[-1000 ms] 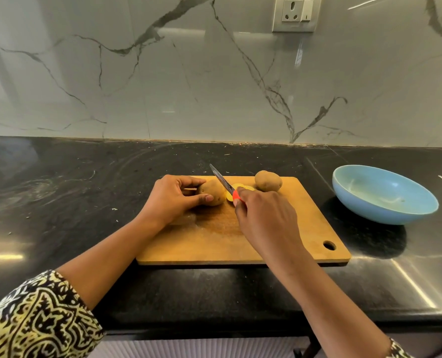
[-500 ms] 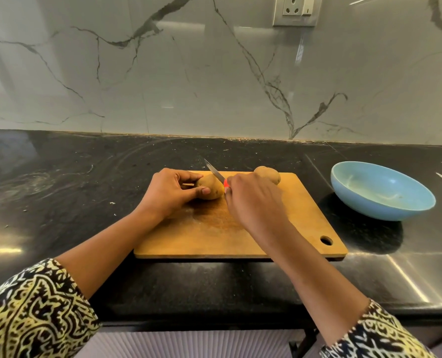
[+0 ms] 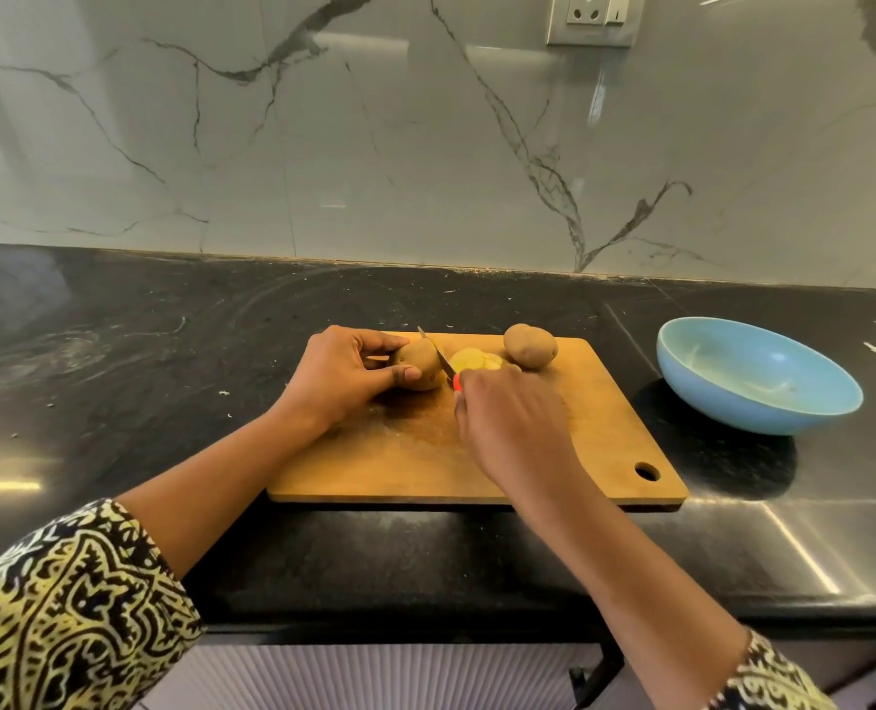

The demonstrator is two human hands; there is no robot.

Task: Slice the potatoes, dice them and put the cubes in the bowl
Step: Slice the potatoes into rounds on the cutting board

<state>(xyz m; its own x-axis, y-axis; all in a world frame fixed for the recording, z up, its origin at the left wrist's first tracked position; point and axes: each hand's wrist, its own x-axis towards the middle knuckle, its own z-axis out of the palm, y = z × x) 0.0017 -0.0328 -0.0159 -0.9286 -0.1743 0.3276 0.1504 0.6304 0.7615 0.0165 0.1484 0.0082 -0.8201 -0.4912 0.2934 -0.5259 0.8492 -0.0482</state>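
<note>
Black counter point(image 3: 169, 351) bears board point(image 3: 604, 427) and blue bowl point(image 3: 733, 409); left hand point(image 3: 343, 376) grips potato point(image 3: 422, 370), right hand point(image 3: 507, 427) grips knife point(image 3: 439, 357).

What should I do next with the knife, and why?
Probably press the knife in the right hand down through the potato that the left hand grips, cutting the next slice. The blade sits at its cut end, slices lie beside it on the cutting board, and the blue bowl holds no cubes yet.
</note>
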